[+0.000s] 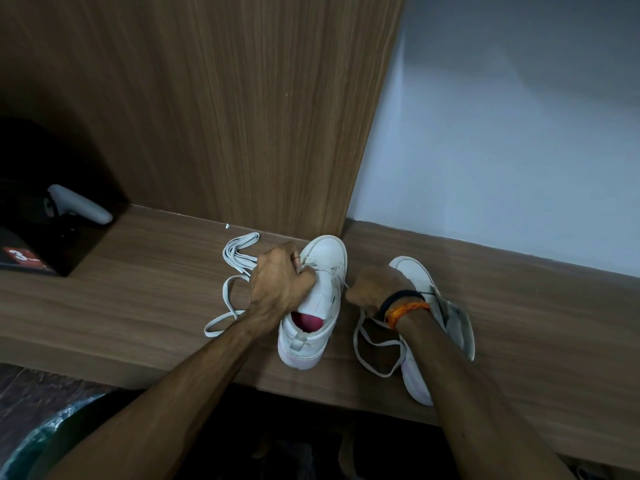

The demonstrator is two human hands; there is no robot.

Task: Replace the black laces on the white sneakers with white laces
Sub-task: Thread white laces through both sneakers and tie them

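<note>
A white high-top sneaker (320,306) with a pink lining stands on the wooden desk (138,306), toe pointing away. My left hand (280,282) grips its left side near the eyelets and pinches a white lace there. My right hand (374,289) pinches the other end of the white lace (375,344), which loops down onto the desk beside the shoe. A second white sneaker (420,278) lies on its side behind my right wrist. A folded white lace (239,252) rests left of the first shoe, one strand trailing toward the desk edge. I see no black lace.
A black box (45,237) with a grey controller (81,204) on top sits at the desk's left. A wooden panel (207,116) and a pale wall (502,150) rise behind the shoes. The desk's front edge runs just below the sneakers.
</note>
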